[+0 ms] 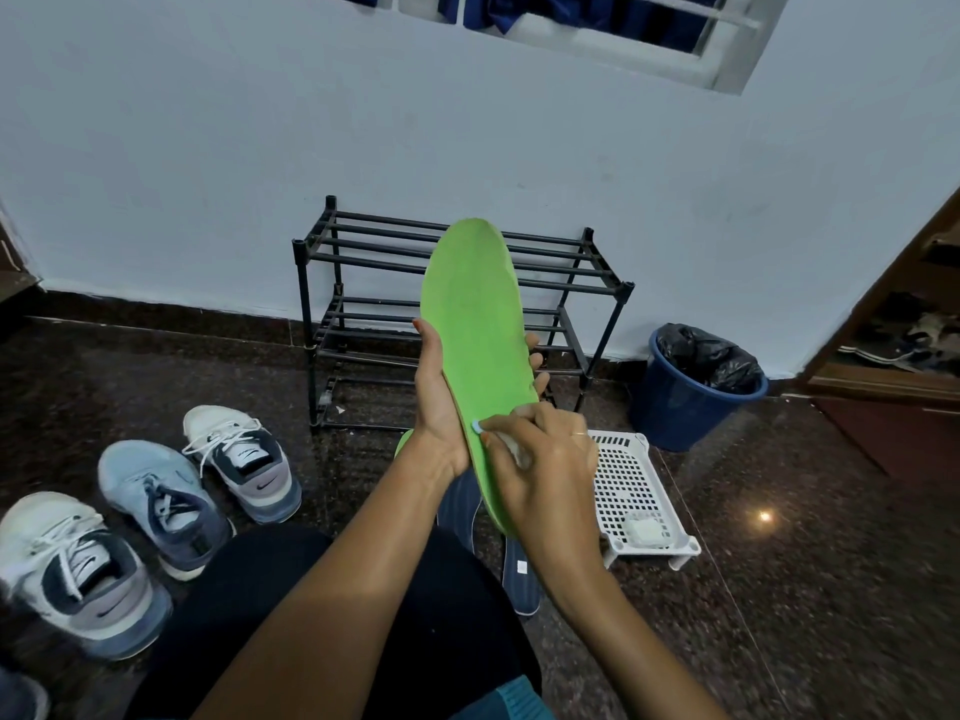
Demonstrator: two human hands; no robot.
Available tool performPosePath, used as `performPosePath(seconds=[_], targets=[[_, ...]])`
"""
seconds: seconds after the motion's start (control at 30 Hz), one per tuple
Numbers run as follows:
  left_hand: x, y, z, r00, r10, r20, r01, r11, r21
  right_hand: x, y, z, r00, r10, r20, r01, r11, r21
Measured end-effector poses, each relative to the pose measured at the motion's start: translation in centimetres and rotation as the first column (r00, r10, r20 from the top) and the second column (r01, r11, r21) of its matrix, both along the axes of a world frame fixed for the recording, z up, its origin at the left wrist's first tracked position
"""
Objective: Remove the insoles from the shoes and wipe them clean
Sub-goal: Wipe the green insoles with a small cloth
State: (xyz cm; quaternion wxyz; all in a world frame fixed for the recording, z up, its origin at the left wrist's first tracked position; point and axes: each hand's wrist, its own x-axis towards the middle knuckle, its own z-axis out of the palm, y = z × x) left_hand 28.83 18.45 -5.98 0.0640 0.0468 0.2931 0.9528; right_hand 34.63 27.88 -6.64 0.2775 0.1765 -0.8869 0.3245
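Two hands work one green insole [475, 324], held upright in front of the rack [571, 283]. Left hand [436, 407] grips its middle, thumb on the left edge, fingers wrapped behind. Right hand [545, 459] pinches a white wipe [517, 452] against the lower part. Three shoes [239, 459] stand on the floor [779, 563] at left. Dark insoles [519, 579] lie below the hands. Basket [623, 459] just right of them, bin [675, 402] beyond it.

I'm on the floor of a home entryway: a shoe rack [457, 314] against the wall, sneakers [156, 511] on polished stone floor [779, 563], a lined bin [696, 387].
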Motion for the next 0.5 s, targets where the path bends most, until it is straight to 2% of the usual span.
performPosePath(seconds=[0.17, 0.4, 0.5], targets=[[-0.5, 0.0, -0.2, 1.000, -0.001, 0.026, 0.002, 0.999, -0.035, -0.3, 0.4, 0.7, 0.995, 0.032, 0.099, -0.025, 0.997, -0.074], [0.2, 0.2, 0.4, 0.991, -0.105, 0.077, 0.114, 0.986, -0.119, -2.1, -0.4, 1.3, 0.991, -0.089, 0.097, 0.096, 0.993, -0.075], [0.0, 0.0, 0.3, 0.992, -0.088, 0.094, 0.101, 0.985, -0.141, -2.3, -0.8, 1.2, 0.986, -0.165, 0.002, 0.165, 0.986, 0.003]])
